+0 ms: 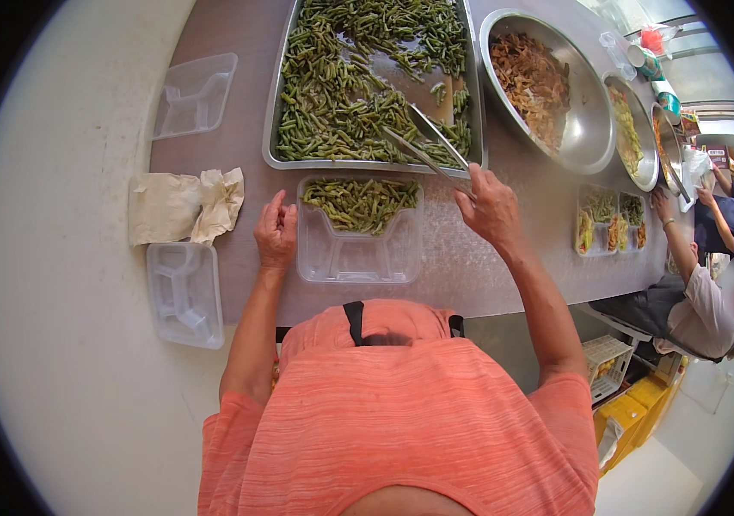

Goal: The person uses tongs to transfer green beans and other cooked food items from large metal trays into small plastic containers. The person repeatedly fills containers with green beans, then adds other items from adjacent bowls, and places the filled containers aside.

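Observation:
My right hand is closed round the handle end of metal tongs. Their two arms are spread, with the tips over cut green beans in a large metal tray. On the near side of the tray lies a clear plastic compartment container. Green beans fill its far, wide section, while its nearer sections hold nothing. Beside the container's left edge, my left hand has its fingers loosely extended and holds nothing; whether it touches the rim I cannot tell.
Metal bowls of food line the table to the right, near a filled compartment container. Other clear containers and crumpled brown paper lie left. Two people work at the far right. A pale crate sits below the table.

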A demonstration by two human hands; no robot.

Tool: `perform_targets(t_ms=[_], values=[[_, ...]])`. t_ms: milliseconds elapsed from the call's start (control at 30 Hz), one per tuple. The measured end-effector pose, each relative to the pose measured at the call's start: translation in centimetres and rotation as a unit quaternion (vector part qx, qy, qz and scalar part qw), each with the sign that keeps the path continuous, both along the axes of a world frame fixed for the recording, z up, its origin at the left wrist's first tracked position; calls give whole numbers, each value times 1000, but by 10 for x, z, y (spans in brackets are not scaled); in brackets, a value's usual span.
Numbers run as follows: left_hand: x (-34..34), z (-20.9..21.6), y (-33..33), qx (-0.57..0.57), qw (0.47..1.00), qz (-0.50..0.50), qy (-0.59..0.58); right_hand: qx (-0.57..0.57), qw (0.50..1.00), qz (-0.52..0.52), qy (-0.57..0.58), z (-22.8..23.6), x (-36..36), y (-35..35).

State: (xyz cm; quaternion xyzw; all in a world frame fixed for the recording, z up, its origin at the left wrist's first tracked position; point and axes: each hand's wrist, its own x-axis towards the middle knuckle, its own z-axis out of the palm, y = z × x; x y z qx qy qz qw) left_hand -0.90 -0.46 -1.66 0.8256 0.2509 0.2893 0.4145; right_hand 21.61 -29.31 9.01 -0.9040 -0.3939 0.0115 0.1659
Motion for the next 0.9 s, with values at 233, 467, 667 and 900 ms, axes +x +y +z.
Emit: perform_targets(t_ms=[233,467,667,900], values=[[6,5,-2,0,1000,10,-28,-84,996,-18,-36,-25,39,27],[4,3,-3,6,999,12,-32,58,998,11,10,0,25,2],[5,1,-2,-6,999,15,-37,106,990,91,35,29,7,-22],[6,0,-3,-4,999,22,-30,-16,982,185,-11,27,8,-48]])
